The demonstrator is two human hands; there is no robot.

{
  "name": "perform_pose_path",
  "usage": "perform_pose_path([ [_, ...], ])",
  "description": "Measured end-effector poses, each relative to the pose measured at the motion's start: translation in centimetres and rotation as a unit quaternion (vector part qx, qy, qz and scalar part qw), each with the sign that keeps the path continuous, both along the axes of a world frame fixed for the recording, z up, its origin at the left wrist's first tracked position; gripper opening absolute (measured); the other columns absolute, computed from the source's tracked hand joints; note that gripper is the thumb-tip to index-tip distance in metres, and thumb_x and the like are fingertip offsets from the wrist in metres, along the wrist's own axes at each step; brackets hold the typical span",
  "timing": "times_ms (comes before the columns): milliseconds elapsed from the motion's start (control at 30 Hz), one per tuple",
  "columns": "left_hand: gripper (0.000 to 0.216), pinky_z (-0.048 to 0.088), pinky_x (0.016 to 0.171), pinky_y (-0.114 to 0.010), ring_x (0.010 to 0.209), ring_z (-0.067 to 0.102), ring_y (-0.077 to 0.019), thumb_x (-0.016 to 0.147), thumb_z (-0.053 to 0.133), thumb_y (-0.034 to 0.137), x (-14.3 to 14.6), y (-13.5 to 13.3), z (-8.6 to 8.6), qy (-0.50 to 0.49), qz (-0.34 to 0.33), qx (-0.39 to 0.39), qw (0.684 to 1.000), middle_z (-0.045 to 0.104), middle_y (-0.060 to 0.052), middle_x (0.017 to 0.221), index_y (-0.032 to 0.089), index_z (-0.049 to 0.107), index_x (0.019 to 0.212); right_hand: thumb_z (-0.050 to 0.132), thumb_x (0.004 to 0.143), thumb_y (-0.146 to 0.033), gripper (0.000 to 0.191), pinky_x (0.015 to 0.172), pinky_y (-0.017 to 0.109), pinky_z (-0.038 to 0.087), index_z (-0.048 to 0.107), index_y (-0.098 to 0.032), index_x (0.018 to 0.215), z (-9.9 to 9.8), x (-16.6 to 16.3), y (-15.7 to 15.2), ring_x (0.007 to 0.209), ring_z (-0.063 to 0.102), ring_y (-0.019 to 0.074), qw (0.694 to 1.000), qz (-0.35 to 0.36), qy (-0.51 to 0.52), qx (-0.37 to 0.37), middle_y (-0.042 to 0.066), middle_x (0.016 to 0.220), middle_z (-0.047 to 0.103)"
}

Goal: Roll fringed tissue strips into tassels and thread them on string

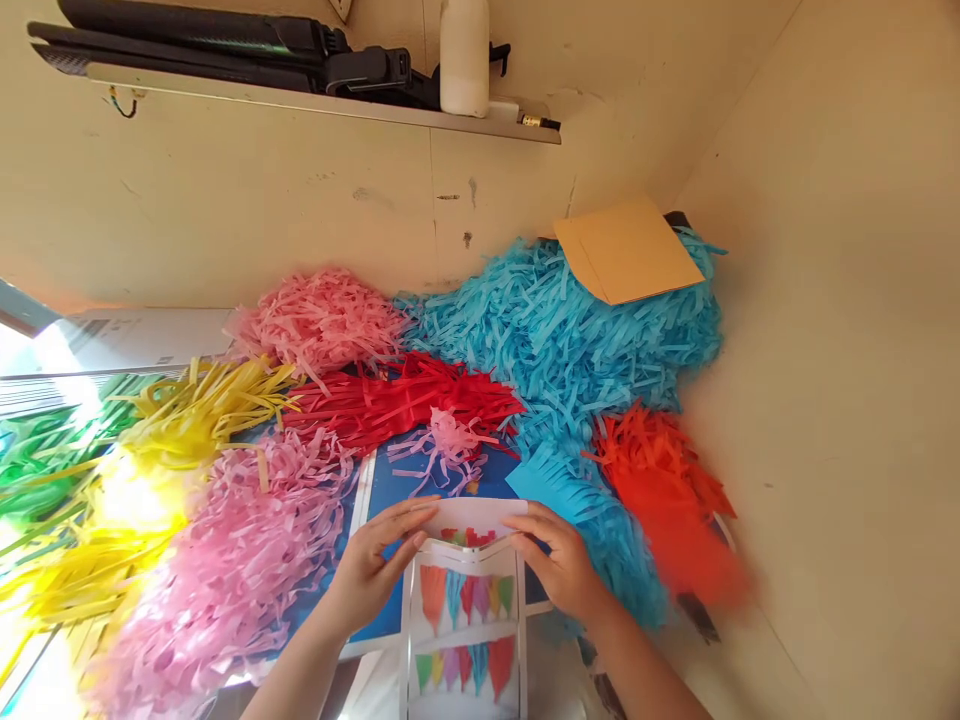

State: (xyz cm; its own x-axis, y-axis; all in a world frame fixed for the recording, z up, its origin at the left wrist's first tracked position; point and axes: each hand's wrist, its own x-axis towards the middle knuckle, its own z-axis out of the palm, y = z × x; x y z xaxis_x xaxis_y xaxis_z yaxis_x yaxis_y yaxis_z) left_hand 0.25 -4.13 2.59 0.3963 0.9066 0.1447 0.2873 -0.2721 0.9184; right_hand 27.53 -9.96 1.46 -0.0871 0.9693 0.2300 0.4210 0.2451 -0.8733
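Observation:
My left hand (375,565) and my right hand (559,565) each pinch a side of a white printed sheet (465,625) showing rows of coloured tassels. The sheet's top edge is bent back between my fingers. It is held over a blue board (390,485) with a white border. Heaps of fringed paper surround it: pink (232,560), red (397,400), blue (555,335) and orange-red (664,490).
Yellow fringe (195,410) and green fringe (37,460) lie at the left in strong light. A tan envelope (630,250) rests on the blue heap. A shelf (300,95) above holds a white bottle (465,55) and a black tripod. Walls close in behind and at right.

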Motion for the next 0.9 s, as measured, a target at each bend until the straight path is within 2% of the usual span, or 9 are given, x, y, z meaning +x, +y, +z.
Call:
perform_pose_path([
  [100, 0.032, 0.053, 0.098, -0.038, 0.119, 0.064, -0.0235, 0.096, 0.053, 0.026, -0.3, 0.0, -0.1, -0.002, -0.029, 0.061, 0.998, 0.069, -0.007, 0.127, 0.029, 0.068, 0.124, 0.056, 0.096, -0.028, 0.023, 0.097, 0.037, 0.051, 0.071, -0.026, 0.113, 0.4, 0.3, 0.5, 0.111, 0.063, 0.0214, 1.0, 0.023, -0.012, 0.016, 0.007, 0.118, 0.07],
  [267, 0.025, 0.058, 0.086, -0.027, 0.102, 0.071, -0.0179, 0.095, 0.054, 0.016, -0.3, -0.5, 0.0, -0.044, -0.029, 0.104, 0.993, 0.075, -0.004, 0.109, 0.029, 0.071, 0.108, 0.058, 0.094, -0.022, 0.017, 0.092, 0.032, 0.052, 0.067, -0.026, 0.108, 1.2, 0.4, 0.8, 0.104, 0.065, 0.0178, 0.998, 0.061, 0.025, 0.007, 0.005, 0.11, 0.07],
  [333, 0.022, 0.058, 0.083, -0.027, 0.099, 0.07, -0.0176, 0.094, 0.055, 0.015, -0.3, -0.7, 0.0, -0.056, -0.013, 0.081, 0.995, 0.074, -0.005, 0.105, 0.027, 0.067, 0.108, 0.06, 0.093, -0.021, 0.033, 0.094, 0.033, 0.051, 0.058, -0.026, 0.126, 1.3, 0.4, 0.7, 0.105, 0.065, 0.0176, 0.998, 0.049, 0.035, -0.014, 0.005, 0.112, 0.069],
  [400, 0.029, 0.058, 0.082, -0.029, 0.097, 0.07, -0.0178, 0.095, 0.054, 0.015, -0.3, -0.7, 0.1, -0.057, -0.008, 0.057, 0.997, 0.072, -0.006, 0.104, 0.027, 0.06, 0.121, 0.059, 0.092, -0.02, 0.046, 0.096, 0.034, 0.05, 0.05, -0.027, 0.137, 1.4, 0.4, 0.7, 0.106, 0.064, 0.0175, 0.998, 0.06, 0.027, -0.022, 0.006, 0.114, 0.068],
  [500, 0.032, 0.057, 0.082, -0.03, 0.095, 0.068, -0.0171, 0.097, 0.048, 0.016, -0.4, -0.6, 0.5, -0.045, -0.061, 0.063, 0.995, 0.069, -0.006, 0.099, 0.027, 0.06, 0.124, 0.055, 0.093, -0.017, 0.029, 0.094, 0.033, 0.051, 0.064, -0.026, 0.12, 1.8, 0.3, 0.7, 0.104, 0.064, 0.0167, 0.994, 0.112, 0.016, -0.005, 0.006, 0.111, 0.067],
  [600, 0.026, 0.055, 0.084, -0.031, 0.098, 0.067, -0.0191, 0.098, 0.046, 0.022, 0.0, -0.7, 0.8, -0.046, -0.075, 0.068, 0.994, 0.068, -0.008, 0.1, 0.025, 0.071, 0.105, 0.057, 0.093, -0.019, 0.022, 0.095, 0.033, 0.05, 0.069, -0.025, 0.11, 2.2, -0.2, 0.7, 0.109, 0.063, 0.0179, 0.992, 0.122, 0.035, -0.005, 0.007, 0.117, 0.067],
  [700, 0.022, 0.055, 0.082, -0.032, 0.098, 0.068, -0.0223, 0.094, 0.056, 0.033, 1.1, -1.4, 0.6, -0.052, -0.01, 0.018, 0.998, 0.07, -0.011, 0.103, 0.021, 0.073, 0.087, 0.06, 0.093, -0.029, 0.013, 0.094, 0.034, 0.05, 0.072, -0.024, 0.094, 2.2, -1.0, 0.6, 0.106, 0.065, 0.0192, 0.993, 0.069, 0.077, -0.049, 0.007, 0.113, 0.07],
  [767, 0.025, 0.055, 0.077, -0.031, 0.096, 0.068, -0.0234, 0.09, 0.062, 0.039, 1.8, -2.0, 0.4, -0.061, 0.047, -0.041, 0.996, 0.071, -0.011, 0.102, 0.019, 0.07, 0.077, 0.062, 0.092, -0.037, 0.018, 0.089, 0.033, 0.052, 0.072, -0.023, 0.088, 2.2, -1.6, 0.6, 0.1, 0.067, 0.0203, 0.99, 0.022, 0.113, -0.087, 0.007, 0.105, 0.072],
  [900, 0.033, 0.057, 0.072, -0.03, 0.093, 0.069, -0.0231, 0.084, 0.067, 0.046, 2.2, -2.7, 0.8, -0.079, 0.077, -0.178, 0.978, 0.072, -0.009, 0.104, 0.021, 0.064, 0.105, 0.066, 0.086, -0.047, 0.039, 0.088, 0.037, 0.053, 0.07, -0.021, 0.115, 2.7, -1.8, 0.7, 0.104, 0.066, 0.0256, 0.968, 0.034, 0.134, -0.211, 0.009, 0.113, 0.072],
])
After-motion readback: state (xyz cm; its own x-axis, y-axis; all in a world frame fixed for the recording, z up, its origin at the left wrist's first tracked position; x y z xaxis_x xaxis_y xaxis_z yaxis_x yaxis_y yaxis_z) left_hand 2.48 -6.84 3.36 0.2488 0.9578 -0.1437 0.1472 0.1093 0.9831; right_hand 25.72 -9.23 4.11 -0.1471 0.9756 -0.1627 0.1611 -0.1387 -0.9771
